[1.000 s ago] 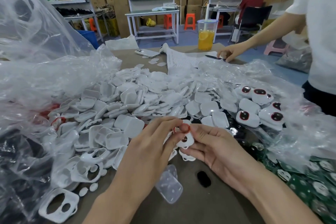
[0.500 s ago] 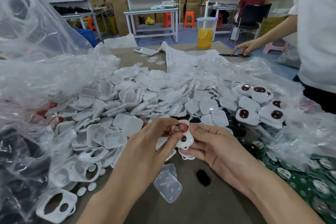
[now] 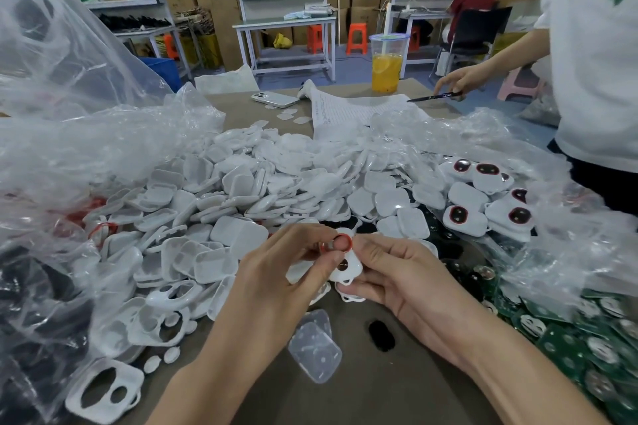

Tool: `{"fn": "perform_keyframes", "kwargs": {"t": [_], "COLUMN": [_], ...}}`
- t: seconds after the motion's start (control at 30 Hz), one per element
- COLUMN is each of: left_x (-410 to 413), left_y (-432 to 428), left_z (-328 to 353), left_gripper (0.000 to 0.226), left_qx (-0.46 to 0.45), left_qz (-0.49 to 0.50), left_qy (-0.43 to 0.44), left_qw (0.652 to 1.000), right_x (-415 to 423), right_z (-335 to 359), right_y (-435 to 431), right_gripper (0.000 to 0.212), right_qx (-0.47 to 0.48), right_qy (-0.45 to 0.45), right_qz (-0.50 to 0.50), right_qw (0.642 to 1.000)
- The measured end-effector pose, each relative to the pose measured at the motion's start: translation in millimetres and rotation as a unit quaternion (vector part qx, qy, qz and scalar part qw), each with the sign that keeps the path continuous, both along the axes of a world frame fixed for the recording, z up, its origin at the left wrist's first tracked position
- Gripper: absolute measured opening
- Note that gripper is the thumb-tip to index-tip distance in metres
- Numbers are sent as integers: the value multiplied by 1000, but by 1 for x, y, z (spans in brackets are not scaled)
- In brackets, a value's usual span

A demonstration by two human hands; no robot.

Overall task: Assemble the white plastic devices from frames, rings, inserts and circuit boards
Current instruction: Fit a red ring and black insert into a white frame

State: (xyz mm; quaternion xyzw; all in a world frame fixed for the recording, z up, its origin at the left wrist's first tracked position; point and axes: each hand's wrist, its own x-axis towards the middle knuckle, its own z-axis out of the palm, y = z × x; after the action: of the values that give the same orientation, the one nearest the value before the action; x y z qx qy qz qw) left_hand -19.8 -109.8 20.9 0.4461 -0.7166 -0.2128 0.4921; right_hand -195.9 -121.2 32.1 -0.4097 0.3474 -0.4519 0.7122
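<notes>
The red ring [image 3: 336, 242] sits at the top opening of the white frame [image 3: 348, 268], both raised just above the near middle of the table. The left hand [image 3: 276, 279] pinches the ring between thumb and fingertip. The right hand [image 3: 404, 276] clamps the frame from its right edge, fingers curled beneath.

Both parts look light, thin and fairly stiff (the ring probably a little springy), so edge grips and even thumb pressure round the rim should suit.

Beyond them lies a heap of white shells [image 3: 248, 183], finished devices [image 3: 483, 203] far right and circuit boards [image 3: 587, 345] near right.
</notes>
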Motion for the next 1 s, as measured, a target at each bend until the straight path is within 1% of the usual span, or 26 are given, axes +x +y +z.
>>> {"fn": "perform_keyframes", "kwargs": {"t": [0.1,0.23,0.4,0.57,0.73,0.83,1.0], "left_x": [1,0,-1,-3,0,2,2], "left_y": [-1,-2,-2,-2,-1,0,0], "left_z": [1,2,5,8,16,20,24], "left_gripper": [18,20,19,17,24,20,14], "left_qx": [25,54,63,101,161,197,220], "left_qz": [-11,-14,-15,-2,-26,-47,-77], "left_qy": [19,42,54,72,109,137,185], "left_qw": [999,998,996,992,981,970,955], "right_x": [0,0,1,0,0,1,2], "right_z": [0,-1,-2,-2,1,2,3], "right_y": [0,0,0,1,2,3,4], "right_gripper": [32,30,31,28,27,28,21], "right_qx": [2,-4,-34,-26,-9,-19,-32], "right_qy": [-2,5,48,36,18,24,25], "right_qz": [4,7,6,8,4,10,19], "right_qw": [1000,1000,998,999,1000,999,999]}}
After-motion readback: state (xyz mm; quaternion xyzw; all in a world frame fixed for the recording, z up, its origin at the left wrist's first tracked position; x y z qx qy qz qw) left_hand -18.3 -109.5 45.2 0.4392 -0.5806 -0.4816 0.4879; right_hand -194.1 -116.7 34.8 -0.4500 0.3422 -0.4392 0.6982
